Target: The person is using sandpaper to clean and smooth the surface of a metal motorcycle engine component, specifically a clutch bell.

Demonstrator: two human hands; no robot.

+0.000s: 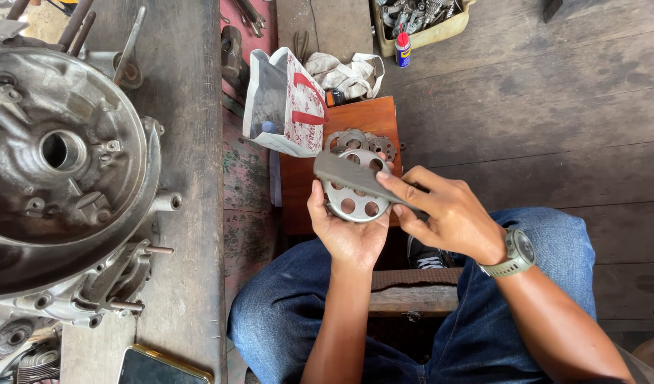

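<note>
- Blue-jeaned knees (284,320) fill the bottom of the view, right under both forearms, with a worn wooden stool edge (412,299) showing between them.
- Left hand (348,231) is cupped palm-up around the round grey metal disc with circular holes (352,192); thumb on its left rim, fingers hidden behind the plate.
- Right hand (441,213), with an olive-green wristwatch (515,254) on its wrist, is closed on the flat grey metal file (355,178); forefinger stretched along the blade, which lies slantwise across the disc's face.
- Hard to make out: the file's handle end is buried in the right palm, and the file covers part of the disc's holes.
- Just beyond the hands, a small reddish-brown wooden table (362,117) carries several toothed grey metal rings (355,139), partly hidden behind the held disc.
- Beside that, beyond the left hand, a white and red paper bag (284,103) stands open, a crumpled white cloth (345,71) behind it.
- Far left of the left hand, a big grey aluminium engine casing (64,171) sits on a weathered wooden bench (188,178), cut off by the frame edge.
- Near the left elbow, a dark phone with a gold rim (156,366) is only half in view.
- Well beyond the right hand, a yellowish tray of metal parts (419,21) and a small spray can (403,48) are cropped at the top.
</note>
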